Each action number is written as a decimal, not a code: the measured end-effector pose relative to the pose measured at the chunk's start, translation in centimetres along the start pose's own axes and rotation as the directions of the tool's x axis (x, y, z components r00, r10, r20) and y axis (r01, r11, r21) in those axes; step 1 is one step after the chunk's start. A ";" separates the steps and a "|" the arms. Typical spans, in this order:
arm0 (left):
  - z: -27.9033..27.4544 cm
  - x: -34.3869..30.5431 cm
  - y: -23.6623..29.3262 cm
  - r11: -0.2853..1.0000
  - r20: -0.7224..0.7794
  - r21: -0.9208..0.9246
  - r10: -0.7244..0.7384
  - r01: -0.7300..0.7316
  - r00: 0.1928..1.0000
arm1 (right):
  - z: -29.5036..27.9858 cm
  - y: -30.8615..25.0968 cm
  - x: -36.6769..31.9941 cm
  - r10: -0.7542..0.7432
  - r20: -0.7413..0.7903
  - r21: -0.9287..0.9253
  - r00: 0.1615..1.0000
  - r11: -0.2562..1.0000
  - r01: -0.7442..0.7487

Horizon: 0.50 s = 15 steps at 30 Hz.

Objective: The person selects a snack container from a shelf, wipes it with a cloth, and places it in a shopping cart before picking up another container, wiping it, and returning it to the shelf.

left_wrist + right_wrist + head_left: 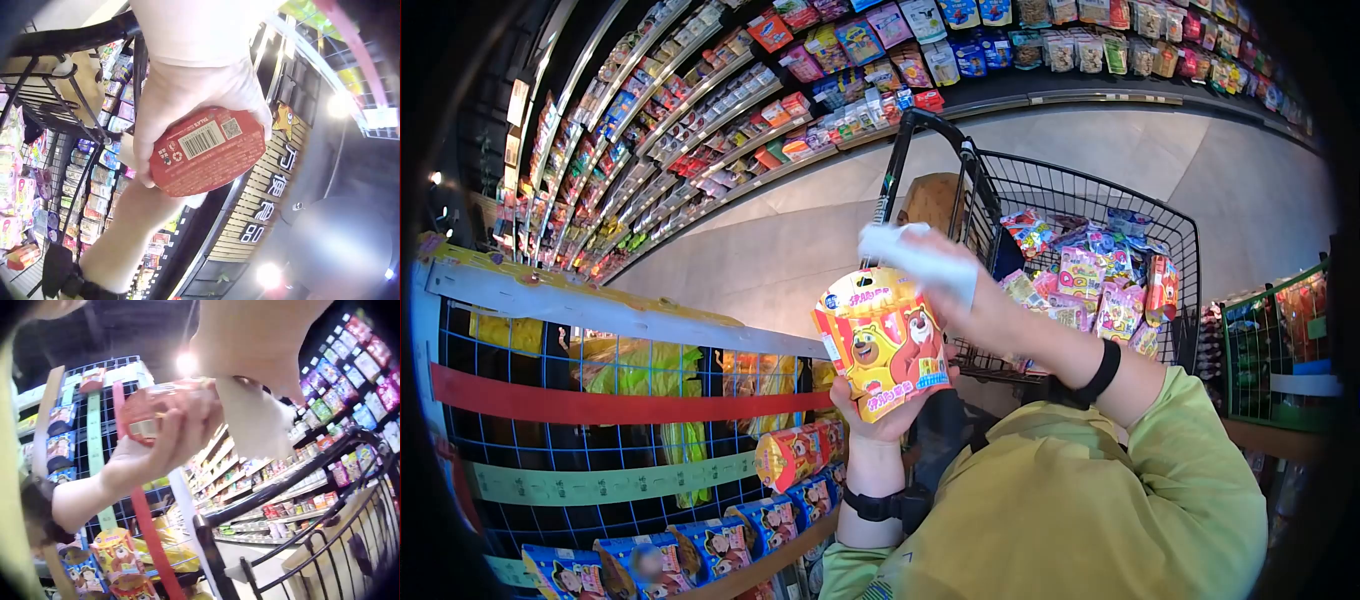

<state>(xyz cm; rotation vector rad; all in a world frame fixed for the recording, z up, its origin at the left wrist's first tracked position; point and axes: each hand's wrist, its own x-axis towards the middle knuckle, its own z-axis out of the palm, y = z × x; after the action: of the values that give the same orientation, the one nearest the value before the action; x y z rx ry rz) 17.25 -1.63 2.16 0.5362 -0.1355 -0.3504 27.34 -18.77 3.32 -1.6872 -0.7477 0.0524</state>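
My left hand point(884, 424) grips a red and yellow snack packet point(878, 345) from below, its front with two cartoon bears turned up. In the left wrist view the packet's red base point(209, 153) shows a barcode, with fingers and thumb on opposite sides. A folded white cloth point(920, 258) is held in my right hand point(968, 305), over the packet's upper right edge. The right wrist view shows the same cloth point(253, 422) hanging under that hand, close beside the packet, and the left fingers point(167, 434) curled round the packet. The right fingertips are hidden behind the cloth.
A black wire shopping cart point(1197, 240) with many bagged sweets stands ahead right. At the left is a blue wire rack point(530, 430) with a row of blue packets point(725, 550) and a similar red packet point(800, 455). Stocked shelves point(700, 110) line the far aisle.
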 end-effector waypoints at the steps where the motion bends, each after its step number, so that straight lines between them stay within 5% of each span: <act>1: 0.4 0.1 0.0 1.000 -0.001 0.000 0.003 -0.003 1.000 | -0.4 0.5 0.4 0.224 -0.011 0.367 0.975 0.907 -0.205; 3: 1.5 0.2 0.0 0.998 -0.124 -0.029 0.056 -0.060 0.991 | -1.5 2.3 0.8 0.420 -0.013 0.575 0.908 0.746 -0.337; 4: 0.9 0.1 -0.1 0.981 -0.155 -0.137 0.115 -0.137 0.981 | -1.8 2.0 0.8 0.290 -0.118 0.450 0.950 0.868 -0.209; 6: -0.2 0.3 0.2 0.986 -0.225 -0.050 0.146 -0.161 0.963 | -1.2 2.2 0.7 -0.028 -0.265 0.182 0.964 0.980 0.078; 8: -0.3 0.5 0.5 0.982 -0.279 -0.019 0.175 -0.188 0.944 | -1.4 -3.3 -0.3 -0.232 -0.171 -0.094 0.957 0.971 0.219; 9: -0.4 0.3 0.7 0.983 -0.281 -0.019 0.172 -0.184 0.944 | -1.0 -3.3 -0.9 -0.444 0.092 -0.469 0.891 0.770 0.432; 10: -0.5 0.2 0.7 0.976 -0.266 -0.101 0.159 -0.191 0.951 | 0.3 -4.8 -2.0 -0.325 0.131 -0.428 0.937 0.834 0.349; 11: -0.8 0.2 0.7 0.964 -0.248 -0.182 0.148 -0.196 0.957 | 1.3 -5.3 -2.7 -0.335 0.259 -0.457 0.906 0.784 0.421; 12: -1.8 -0.8 0.0 0.984 -0.310 0.130 0.159 -0.124 0.937 | 2.4 -5.2 -3.5 -0.336 0.360 -0.463 0.871 0.746 0.479; 15: -1.5 -0.4 -0.2 0.983 -0.275 0.119 0.167 -0.139 0.947 | 3.0 -4.6 -3.9 -0.305 0.464 -0.459 0.831 0.720 0.521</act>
<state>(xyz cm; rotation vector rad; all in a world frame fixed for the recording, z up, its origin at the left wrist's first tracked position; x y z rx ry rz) 17.10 -0.94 0.76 0.6636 0.0839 -0.1123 20.96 -17.82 5.22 -2.0519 -1.5433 -0.2161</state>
